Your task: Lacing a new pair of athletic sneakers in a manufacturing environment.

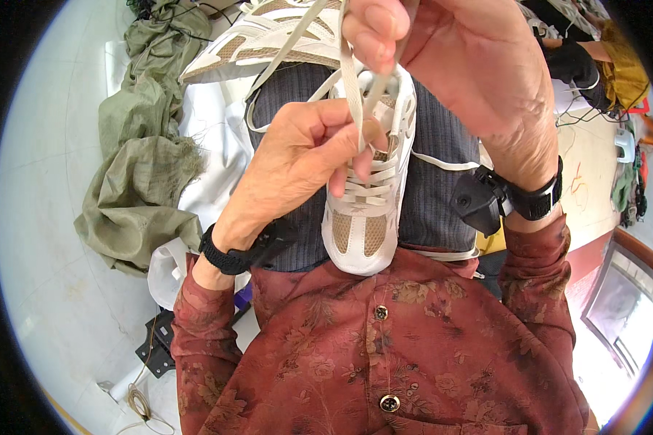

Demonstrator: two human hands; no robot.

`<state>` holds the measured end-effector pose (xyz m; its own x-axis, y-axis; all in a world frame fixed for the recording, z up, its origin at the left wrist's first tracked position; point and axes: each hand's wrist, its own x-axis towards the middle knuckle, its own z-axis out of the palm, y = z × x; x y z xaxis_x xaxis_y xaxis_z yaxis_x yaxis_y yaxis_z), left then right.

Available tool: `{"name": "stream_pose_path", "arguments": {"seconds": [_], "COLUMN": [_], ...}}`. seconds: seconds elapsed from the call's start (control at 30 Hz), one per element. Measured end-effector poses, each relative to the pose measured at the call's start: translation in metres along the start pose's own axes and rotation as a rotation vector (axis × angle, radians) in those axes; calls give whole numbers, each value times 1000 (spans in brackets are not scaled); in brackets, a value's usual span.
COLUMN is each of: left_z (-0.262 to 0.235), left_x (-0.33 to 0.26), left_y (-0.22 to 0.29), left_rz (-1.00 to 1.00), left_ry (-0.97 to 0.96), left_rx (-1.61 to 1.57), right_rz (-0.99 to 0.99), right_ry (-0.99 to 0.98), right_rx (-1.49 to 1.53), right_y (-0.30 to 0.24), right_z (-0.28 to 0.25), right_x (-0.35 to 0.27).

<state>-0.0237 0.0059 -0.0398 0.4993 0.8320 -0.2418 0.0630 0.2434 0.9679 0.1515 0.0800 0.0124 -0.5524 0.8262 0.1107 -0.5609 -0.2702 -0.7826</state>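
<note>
A white and beige sneaker [359,243] lies on my lap with its toe toward me, its lower eyelets laced with a flat cream shoelace [352,90]. Over the tongue, my left hand [305,156] pinches the lace between thumb and fingers. Higher up and to the right, my right hand [471,65] has its thumb and fingers closed on the lace, which runs taut between the two hands. Another beige and white sneaker [261,40] rests beyond my left hand, on its side. Loose lace loops past both sides of the near shoe.
Dark striped fabric [439,196] covers my lap under the shoe. Olive cloth [134,167] and a white sheet [214,138] hang at the left. On the right are a beige tabletop [588,174], cables and a person's arm with a mustard sleeve [624,65]. A black device is strapped to each wrist.
</note>
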Motion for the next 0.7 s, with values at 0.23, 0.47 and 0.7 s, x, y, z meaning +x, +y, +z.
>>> {"name": "stream_pose_path", "arguments": {"seconds": [0.23,0.47,0.7], "left_z": [-10,-27,-24], "left_x": [-1,-11,-15], "left_y": [10,3,12], "left_rz": [26,143,160], "left_ry": [121,224,353], "left_rx": [-223,-469,-469], "right_rz": [-30,25,-8], "right_ry": [94,-97,-85], "right_rx": [-1020,-987,-1176], "right_y": [3,28,32], "right_z": [-31,-37,-21], "right_x": [-18,-49,-62]}}
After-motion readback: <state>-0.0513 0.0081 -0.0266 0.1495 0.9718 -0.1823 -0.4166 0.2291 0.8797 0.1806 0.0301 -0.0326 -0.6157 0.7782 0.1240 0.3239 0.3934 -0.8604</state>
